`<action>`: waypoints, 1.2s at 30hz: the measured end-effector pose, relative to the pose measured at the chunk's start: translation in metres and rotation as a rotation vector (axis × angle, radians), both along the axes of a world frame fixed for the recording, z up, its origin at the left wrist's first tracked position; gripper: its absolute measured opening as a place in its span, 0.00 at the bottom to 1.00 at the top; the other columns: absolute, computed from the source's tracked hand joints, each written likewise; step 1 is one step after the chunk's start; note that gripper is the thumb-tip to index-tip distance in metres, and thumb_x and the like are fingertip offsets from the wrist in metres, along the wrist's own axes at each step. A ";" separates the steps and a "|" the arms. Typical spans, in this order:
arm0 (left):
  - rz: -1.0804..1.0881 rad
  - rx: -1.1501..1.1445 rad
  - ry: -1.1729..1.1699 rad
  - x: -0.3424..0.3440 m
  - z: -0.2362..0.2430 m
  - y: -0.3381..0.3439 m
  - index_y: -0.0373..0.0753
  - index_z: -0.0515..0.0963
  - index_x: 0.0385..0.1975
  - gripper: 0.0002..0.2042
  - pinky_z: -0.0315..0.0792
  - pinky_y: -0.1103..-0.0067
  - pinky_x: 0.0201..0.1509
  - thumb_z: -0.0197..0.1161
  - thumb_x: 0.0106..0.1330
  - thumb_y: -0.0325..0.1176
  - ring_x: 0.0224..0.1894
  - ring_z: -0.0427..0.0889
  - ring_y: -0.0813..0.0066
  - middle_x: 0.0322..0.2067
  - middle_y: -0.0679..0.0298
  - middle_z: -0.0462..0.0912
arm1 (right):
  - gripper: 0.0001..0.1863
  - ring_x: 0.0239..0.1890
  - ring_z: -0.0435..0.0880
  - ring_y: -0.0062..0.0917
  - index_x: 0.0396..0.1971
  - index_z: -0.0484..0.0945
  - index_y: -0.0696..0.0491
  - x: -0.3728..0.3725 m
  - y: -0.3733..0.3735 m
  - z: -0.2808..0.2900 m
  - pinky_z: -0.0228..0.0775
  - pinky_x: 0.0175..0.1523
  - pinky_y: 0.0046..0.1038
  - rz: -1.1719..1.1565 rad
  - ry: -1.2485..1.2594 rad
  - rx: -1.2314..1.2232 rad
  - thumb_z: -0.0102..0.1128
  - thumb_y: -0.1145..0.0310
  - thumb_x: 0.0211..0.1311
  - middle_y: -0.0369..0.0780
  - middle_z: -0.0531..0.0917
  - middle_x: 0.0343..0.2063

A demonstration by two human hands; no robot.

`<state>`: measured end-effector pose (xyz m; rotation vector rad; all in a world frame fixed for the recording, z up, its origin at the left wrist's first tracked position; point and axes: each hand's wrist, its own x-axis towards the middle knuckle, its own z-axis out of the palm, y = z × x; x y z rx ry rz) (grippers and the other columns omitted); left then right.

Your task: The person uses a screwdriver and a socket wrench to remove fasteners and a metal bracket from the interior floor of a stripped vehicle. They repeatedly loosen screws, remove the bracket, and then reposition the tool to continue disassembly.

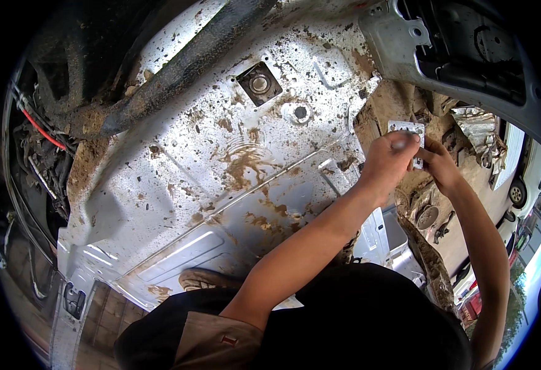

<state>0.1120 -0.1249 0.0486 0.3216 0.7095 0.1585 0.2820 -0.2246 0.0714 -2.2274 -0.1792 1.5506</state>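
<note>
Out over the right side of the car floor, both my hands meet at a small, flat, pale plate (413, 127) with dark spots or holes. My left hand (386, 159) grips it, the thumb lying over its face and the fingers curled out of sight behind. My right hand (440, 165) pinches the plate's right edge, its fingertips partly covered. Whether the plate is metal or card I cannot make out. Beneath my left forearm spreads the bare silver car floor panel (178, 203), spattered with brown dirt.
A thick dark tube (202, 58) crosses the upper left. Loose wiring with a red cable (42, 128) hangs at the left edge. A shoe (205, 279) rests on the panel near my body. Crumpled metal (479, 132) lies beyond my hands, and a white car (532, 169) stands outside.
</note>
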 end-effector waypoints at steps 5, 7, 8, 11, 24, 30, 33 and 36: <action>0.032 0.032 0.006 0.033 -0.018 -0.026 0.39 0.76 0.28 0.16 0.54 0.86 0.18 0.58 0.70 0.46 0.16 0.62 0.89 0.19 0.73 0.70 | 0.19 0.42 0.77 0.18 0.53 0.75 0.49 0.007 -0.003 -0.003 0.70 0.42 0.21 -0.277 0.061 0.042 0.60 0.63 0.63 0.32 0.80 0.43; 0.019 -0.050 0.001 0.030 -0.024 -0.031 0.38 0.77 0.32 0.16 0.52 0.84 0.17 0.57 0.72 0.46 0.15 0.60 0.88 0.17 0.74 0.66 | 0.18 0.41 0.77 0.18 0.52 0.76 0.49 0.022 -0.016 -0.008 0.71 0.42 0.22 -0.405 0.036 0.014 0.60 0.64 0.63 0.32 0.79 0.42; 0.045 -0.157 0.017 0.024 -0.026 -0.034 0.38 0.77 0.33 0.16 0.51 0.84 0.17 0.57 0.71 0.47 0.15 0.59 0.88 0.17 0.74 0.65 | 0.17 0.40 0.77 0.18 0.51 0.76 0.49 0.028 -0.021 -0.011 0.71 0.41 0.22 -0.465 0.023 0.001 0.60 0.64 0.64 0.32 0.79 0.42; 0.103 -0.421 0.026 0.005 -0.034 -0.031 0.37 0.74 0.39 0.18 0.48 0.84 0.17 0.57 0.71 0.48 0.14 0.56 0.87 0.18 0.74 0.64 | 0.10 0.35 0.78 0.16 0.46 0.76 0.49 0.032 -0.022 -0.016 0.73 0.37 0.19 -0.619 0.016 0.041 0.58 0.64 0.67 0.30 0.80 0.37; 0.393 -0.180 0.061 -0.076 -0.013 0.020 0.40 0.60 0.62 0.26 0.53 0.85 0.18 0.58 0.71 0.46 0.15 0.59 0.87 0.19 0.71 0.69 | 0.09 0.31 0.75 0.16 0.45 0.75 0.47 0.043 -0.025 -0.013 0.70 0.34 0.19 -0.379 -0.161 0.004 0.60 0.67 0.66 0.29 0.79 0.33; 0.122 0.625 0.481 -0.105 -0.018 0.066 0.23 0.42 0.67 0.38 0.70 0.74 0.25 0.57 0.71 0.40 0.18 0.76 0.65 0.14 0.57 0.75 | 0.08 0.30 0.74 0.18 0.45 0.75 0.50 0.044 -0.033 -0.003 0.67 0.33 0.22 -0.054 -0.284 0.003 0.57 0.68 0.68 0.31 0.80 0.35; -0.064 0.761 0.520 -0.114 -0.019 0.085 0.14 0.44 0.62 0.37 0.76 0.67 0.29 0.56 0.70 0.38 0.24 0.83 0.53 0.18 0.48 0.79 | 0.13 0.37 0.75 0.27 0.48 0.74 0.53 0.030 -0.034 0.009 0.68 0.39 0.27 0.081 -0.280 -0.021 0.58 0.71 0.65 0.38 0.79 0.40; -0.053 0.836 0.544 -0.114 -0.025 0.087 0.15 0.46 0.63 0.35 0.76 0.66 0.28 0.56 0.70 0.36 0.26 0.83 0.52 0.22 0.46 0.80 | 0.19 0.43 0.75 0.37 0.52 0.73 0.56 0.014 -0.037 0.022 0.70 0.45 0.33 0.194 -0.284 -0.062 0.59 0.76 0.59 0.46 0.77 0.45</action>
